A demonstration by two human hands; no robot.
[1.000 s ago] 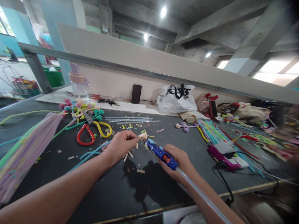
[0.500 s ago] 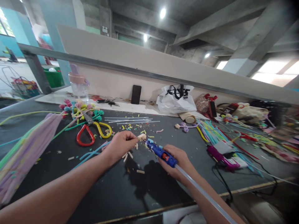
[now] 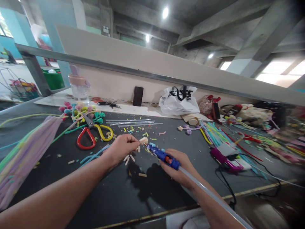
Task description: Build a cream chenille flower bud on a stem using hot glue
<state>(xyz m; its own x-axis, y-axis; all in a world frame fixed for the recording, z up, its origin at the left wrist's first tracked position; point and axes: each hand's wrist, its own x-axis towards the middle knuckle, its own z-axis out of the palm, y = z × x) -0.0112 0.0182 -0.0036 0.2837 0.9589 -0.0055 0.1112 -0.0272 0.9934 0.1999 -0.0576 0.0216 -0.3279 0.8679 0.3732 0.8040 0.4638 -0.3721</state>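
My left hand pinches a small cream-coloured fuzzy piece between thumb and fingertips, above the dark table. In my right hand is a blue glue gun, its nozzle pointing left at the underside of the cream piece. From the gun's back end a long clear glue stick runs along my right forearm. Whether the nozzle touches the piece I cannot tell. Short cream pipe cleaner bits lie under my left fingers. Left of that hand are scissors with one red and one yellow handle.
Clear glue sticks lie behind my hands among scattered offcuts. Bundles of coloured pipe cleaners cover the left side. To the right are a purple device with a cable, more pipe cleaners and a white bag. A bottle and a phone stand at the back.
The glue gun's nozzle has shifted slightly left and down along the cream piece. Both hands keep their grip, and the view has moved a little.
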